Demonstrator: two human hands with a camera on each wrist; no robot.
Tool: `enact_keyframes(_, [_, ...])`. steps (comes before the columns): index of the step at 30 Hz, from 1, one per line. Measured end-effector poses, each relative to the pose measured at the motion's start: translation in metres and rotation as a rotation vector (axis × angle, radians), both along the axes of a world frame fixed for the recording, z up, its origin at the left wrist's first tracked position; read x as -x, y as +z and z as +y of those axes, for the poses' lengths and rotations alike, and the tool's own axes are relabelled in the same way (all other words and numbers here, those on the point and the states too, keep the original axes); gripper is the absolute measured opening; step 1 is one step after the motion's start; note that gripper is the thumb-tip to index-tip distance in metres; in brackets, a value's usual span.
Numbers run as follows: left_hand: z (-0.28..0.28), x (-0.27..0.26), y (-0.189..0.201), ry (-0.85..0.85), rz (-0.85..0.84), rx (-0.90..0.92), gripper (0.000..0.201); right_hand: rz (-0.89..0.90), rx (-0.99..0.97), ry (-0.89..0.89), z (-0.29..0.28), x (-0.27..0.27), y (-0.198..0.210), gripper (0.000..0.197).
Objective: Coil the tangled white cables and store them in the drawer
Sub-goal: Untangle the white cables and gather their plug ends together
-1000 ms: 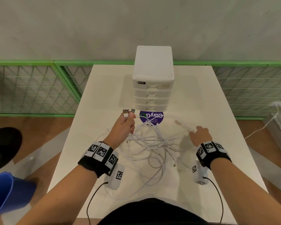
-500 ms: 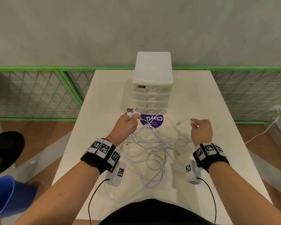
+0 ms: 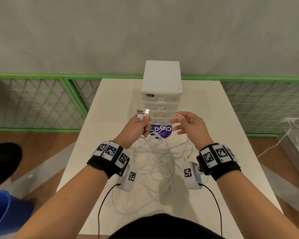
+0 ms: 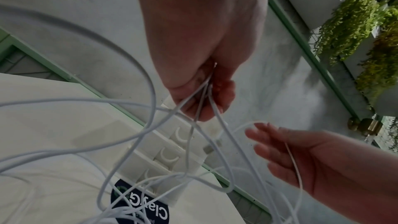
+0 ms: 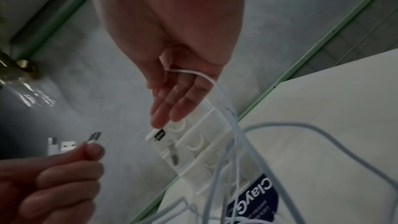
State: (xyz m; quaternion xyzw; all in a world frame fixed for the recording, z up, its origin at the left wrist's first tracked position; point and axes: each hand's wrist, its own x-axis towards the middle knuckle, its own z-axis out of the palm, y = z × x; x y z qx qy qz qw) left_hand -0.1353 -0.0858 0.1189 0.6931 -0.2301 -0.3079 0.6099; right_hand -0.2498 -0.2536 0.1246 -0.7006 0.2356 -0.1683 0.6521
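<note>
A tangle of white cables [image 3: 159, 156] lies on the white table [image 3: 214, 118] between my wrists. My left hand [image 3: 145, 125] is raised above it and grips several cable ends, their USB plugs [image 3: 142, 112] sticking up out of the fist. My right hand [image 3: 179, 125] hovers close to its right with straight, spread fingers. One cable strand [image 5: 206, 79] lies across its palm and hangs down to the tangle. Behind the hands stands a white drawer unit [image 3: 161, 94] with all its drawers shut.
A purple round sticker [image 3: 162, 131] lies on the table before the drawer unit. Green mesh fencing [image 3: 33, 104] runs behind and to both sides. A blue object [image 3: 5, 213] and a black one [image 3: 2, 161] sit at the left; another white cable [image 3: 274, 145] trails on the floor at the right.
My right hand has lifted off the table with a cable strand, moved left towards the left hand, and straightened its fingers. The left hand has risen a little with its plugs.
</note>
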Motion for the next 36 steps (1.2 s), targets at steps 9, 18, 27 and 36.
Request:
enact_keyframes(9, [0.001, 0.001, 0.016, 0.044, 0.052, 0.112, 0.027, -0.278, -0.036, 0.123, 0.045, -0.007, 0.020, 0.022])
enact_keyframes(18, [0.002, -0.008, 0.022, 0.209, 0.048, 0.258, 0.029, -0.030, 0.129, 0.289, 0.056, -0.017, -0.009, 0.027])
enact_keyframes(27, [-0.001, -0.002, 0.046, 0.117, 0.273, 0.362, 0.023, -0.061, 0.215, 0.314, 0.065, -0.033, 0.001, 0.014])
enact_keyframes(36, [0.006, -0.002, 0.065, 0.064, 0.106, 0.346, 0.036, -0.091, 0.219, 0.392, 0.079, -0.043, 0.012, 0.010])
